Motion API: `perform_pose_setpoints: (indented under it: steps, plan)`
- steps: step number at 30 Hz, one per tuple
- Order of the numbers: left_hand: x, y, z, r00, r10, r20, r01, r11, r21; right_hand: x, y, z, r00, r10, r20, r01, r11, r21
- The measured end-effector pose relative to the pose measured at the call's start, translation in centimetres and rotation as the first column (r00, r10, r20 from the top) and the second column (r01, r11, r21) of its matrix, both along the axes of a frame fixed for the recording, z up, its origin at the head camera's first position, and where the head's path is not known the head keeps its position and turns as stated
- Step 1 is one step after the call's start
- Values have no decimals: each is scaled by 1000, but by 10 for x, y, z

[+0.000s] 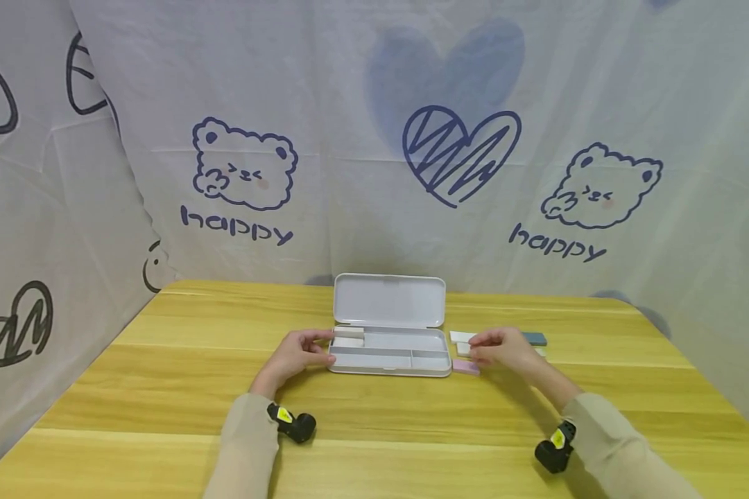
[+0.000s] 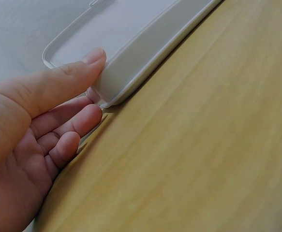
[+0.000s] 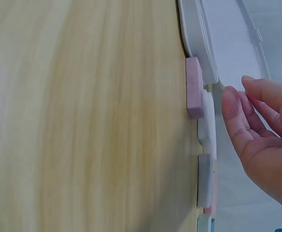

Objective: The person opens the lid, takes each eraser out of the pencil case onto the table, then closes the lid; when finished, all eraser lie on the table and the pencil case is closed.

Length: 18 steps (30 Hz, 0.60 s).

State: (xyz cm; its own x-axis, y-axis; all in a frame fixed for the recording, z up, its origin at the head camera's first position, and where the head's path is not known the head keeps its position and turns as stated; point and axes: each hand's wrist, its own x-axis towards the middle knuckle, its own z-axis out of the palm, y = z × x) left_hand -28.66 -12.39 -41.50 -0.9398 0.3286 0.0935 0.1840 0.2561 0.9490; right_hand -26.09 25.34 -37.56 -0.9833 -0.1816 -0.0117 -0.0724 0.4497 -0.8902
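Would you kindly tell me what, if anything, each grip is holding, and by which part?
The left grip holds the open white case by its left end; the right grip holds nothing visible.

Case (image 1: 387, 373) on table (image 1: 412, 443), lid (image 1: 390, 300) up along its rear edge; cloth (image 1: 349, 83) hangs behind table. In case: rear comp. (image 1: 406, 338) w/ small blocks (image 1: 348, 342) at its L end; before it, long front comp. (image 1: 368, 360) on L & short front comp. (image 1: 431, 362) on R. L hand (image 1: 295, 357) at case's L end, touching. On table, R of case — front block (image 1: 466, 367) just beside case's front R corner, rear block (image 1: 462, 337) behind it, end block (image 1: 535, 339) farther R. R hand (image 1: 505, 348) over this group, btwn case & end block — hides part of it.
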Motion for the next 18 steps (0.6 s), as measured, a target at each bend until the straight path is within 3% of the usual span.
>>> perform_pose_setpoints:
  steps: [9, 18]
  plan:
    - [1, 1, 2, 1000, 2, 4, -2, 1000, -3, -7, -14, 2, 1000, -28, -7, 28, 1000, -2]
    - [2, 0, 2, 1000, -6, -3, 6, 1000, -7, -12, -39, 3, 1000, 29, -9, -30, 991, -133]
